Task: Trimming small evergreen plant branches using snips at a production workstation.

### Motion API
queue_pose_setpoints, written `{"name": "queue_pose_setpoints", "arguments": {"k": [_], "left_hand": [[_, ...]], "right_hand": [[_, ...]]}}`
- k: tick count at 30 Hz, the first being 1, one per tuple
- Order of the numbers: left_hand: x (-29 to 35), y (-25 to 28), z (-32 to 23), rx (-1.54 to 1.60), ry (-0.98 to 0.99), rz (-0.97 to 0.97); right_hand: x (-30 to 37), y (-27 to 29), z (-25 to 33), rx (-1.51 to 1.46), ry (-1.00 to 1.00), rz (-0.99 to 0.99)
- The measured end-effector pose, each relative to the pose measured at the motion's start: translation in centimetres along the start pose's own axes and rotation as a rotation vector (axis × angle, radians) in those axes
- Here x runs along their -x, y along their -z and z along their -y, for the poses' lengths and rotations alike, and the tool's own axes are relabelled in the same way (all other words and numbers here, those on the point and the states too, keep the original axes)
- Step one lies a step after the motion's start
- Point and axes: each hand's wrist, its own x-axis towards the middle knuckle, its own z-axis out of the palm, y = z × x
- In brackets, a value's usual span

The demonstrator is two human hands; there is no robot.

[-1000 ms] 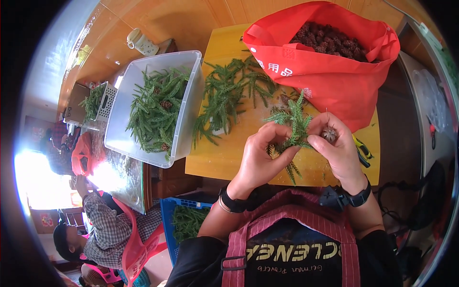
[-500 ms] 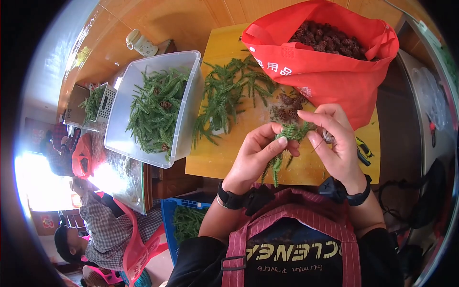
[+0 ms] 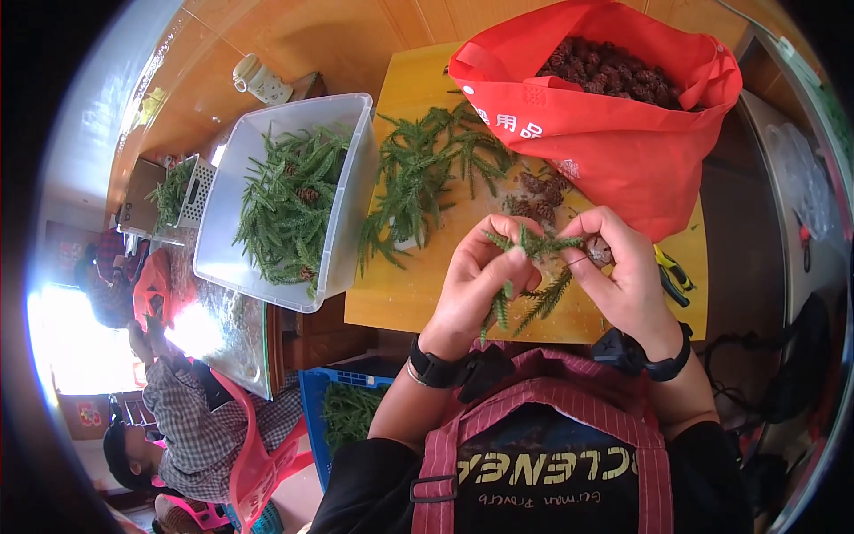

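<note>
Between both hands, above the front of the yellow table (image 3: 409,303), is a green artificial pine sprig (image 3: 543,242). My left hand (image 3: 476,280) pinches its stem, with needled branches hanging below the fingers. My right hand (image 3: 623,267) has thumb and forefinger closed on the sprig's right end. A pale-brown, rounded thing, apparently a pine cone (image 3: 600,252), sits within its curled fingers. Close beyond the hands lie brown pine cones (image 3: 544,189). More green pine sprigs (image 3: 414,169) are spread to the left of them.
A red bag (image 3: 614,151) full of pine cones stands at the back right. Yellow-black pliers (image 3: 674,278) lie at the right edge. A clear plastic bin (image 3: 354,209) of sprigs is on the left; a blue crate (image 3: 313,405) is below. Another person (image 3: 200,427) sits at far left.
The sprig has turned and its branches are spread wider, one now pointing down to the left of my right hand. My right fingers have closed in on its end.
</note>
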Motion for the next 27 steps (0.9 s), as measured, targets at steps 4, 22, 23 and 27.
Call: {"name": "queue_pose_setpoints", "arguments": {"k": [4, 22, 23, 27], "left_hand": [[0.0, -0.4, 0.1, -0.3, -0.098, 0.016], [-0.7, 0.6, -0.7, -0.634, -0.232, 0.162], [-0.7, 0.4, -1.2, -0.726, -0.238, 0.245], [-0.2, -0.5, -1.4, -0.669, -0.131, 0.318]], "right_hand": [[0.3, -0.4, -0.1, -0.029, 0.059, -0.017], [-0.2, 1.1, -1.0, -0.153, 0.241, 0.177], [-0.2, 1.2, -1.1, -0.195, 0.22, 0.203], [-0.3, 1.7, -1.3, -0.215, 0.269, 0.247]]}}
